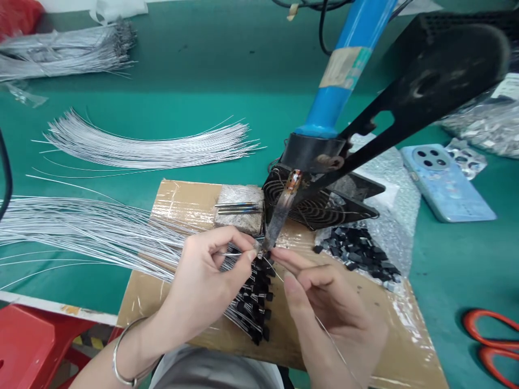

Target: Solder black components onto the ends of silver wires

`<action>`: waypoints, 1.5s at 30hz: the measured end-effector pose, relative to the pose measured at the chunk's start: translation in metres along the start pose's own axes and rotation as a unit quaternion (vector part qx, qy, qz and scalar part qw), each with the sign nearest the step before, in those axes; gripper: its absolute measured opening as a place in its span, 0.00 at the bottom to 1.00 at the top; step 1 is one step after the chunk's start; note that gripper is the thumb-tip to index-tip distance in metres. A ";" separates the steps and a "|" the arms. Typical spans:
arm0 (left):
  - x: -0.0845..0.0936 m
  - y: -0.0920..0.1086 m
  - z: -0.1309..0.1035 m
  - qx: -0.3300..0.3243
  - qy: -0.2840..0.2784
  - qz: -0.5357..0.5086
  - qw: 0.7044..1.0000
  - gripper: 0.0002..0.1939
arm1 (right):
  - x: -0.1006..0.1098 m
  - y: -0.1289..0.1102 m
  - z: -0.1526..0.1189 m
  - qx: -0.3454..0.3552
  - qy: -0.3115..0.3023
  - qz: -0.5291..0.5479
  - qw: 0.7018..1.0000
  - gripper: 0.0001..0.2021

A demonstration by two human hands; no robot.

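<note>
Right in front of me, 2 bare hands meet at the tip of a hot-looking blue-handled soldering iron (279, 213), which slants down from a black metal bracket (446, 81). The left hand (214, 275), a silver bangle (117, 351) on its wrist, pinches a thin white wire (230, 254) between thumb and index finger, the wire's end right by the tip; whatever sits at the fingertips is too small for me to make out. Over on the other side, the right hand (336, 308) pinches a fine silvery metal strand (330, 340), its upper end running up to the iron's tip and its lower length trailing across the palm. Beneath them lies a tape-covered brown cardboard sheet (150, 297), and on it small black rectangular caps (259, 297) sit on the ends of white wires. More white wires (81, 221) sweep off to the left! Just behind the tip, a round-grilled black fan (324, 208) stands beside a grey fibrous block (239, 219) bearing slim metal rods. To the right, small black pieces (360, 254) lie heaped on clear bubble wrap (405, 221), near a pale blue phone (462, 189) showing 4 round lenses. Further down, red scissor handles (486, 329) poke into view.
</note>
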State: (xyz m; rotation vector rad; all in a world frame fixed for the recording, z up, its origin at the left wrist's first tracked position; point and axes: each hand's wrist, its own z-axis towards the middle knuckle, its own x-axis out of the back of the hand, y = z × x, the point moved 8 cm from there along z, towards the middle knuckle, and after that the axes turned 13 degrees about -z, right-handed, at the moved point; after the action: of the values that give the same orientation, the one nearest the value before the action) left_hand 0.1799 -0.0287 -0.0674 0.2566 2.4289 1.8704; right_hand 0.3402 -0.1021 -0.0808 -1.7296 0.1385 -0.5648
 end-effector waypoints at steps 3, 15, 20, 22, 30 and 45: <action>0.001 0.000 -0.001 -0.004 0.003 -0.001 1.000 0.06 | 0.000 -0.001 0.000 0.010 0.007 0.007 1.000 0.12; 0.002 0.001 -0.003 -0.018 0.003 0.010 1.000 0.06 | 0.000 -0.003 -0.002 0.020 0.012 0.009 1.000 0.12; 0.002 -0.001 -0.003 -0.008 0.000 0.006 1.000 0.06 | -0.001 -0.001 -0.002 0.009 0.013 0.015 1.000 0.11; 0.002 -0.002 -0.003 -0.005 0.000 0.012 1.000 0.06 | -0.001 0.001 -0.002 0.004 0.012 0.011 1.000 0.11; 0.000 0.004 -0.004 -0.026 0.002 0.017 1.000 0.07 | 0.001 -0.004 -0.001 0.031 0.025 -0.025 0.999 0.12; 0.001 0.003 -0.002 -0.025 -0.002 0.019 1.000 0.06 | 0.000 0.000 -0.002 0.046 0.017 -0.029 0.998 0.12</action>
State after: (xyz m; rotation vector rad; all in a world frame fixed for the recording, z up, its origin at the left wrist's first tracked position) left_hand 0.1791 -0.0299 -0.0637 0.3062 2.3888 1.9402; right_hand 0.3395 -0.1034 -0.0802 -1.6399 0.0855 -0.6329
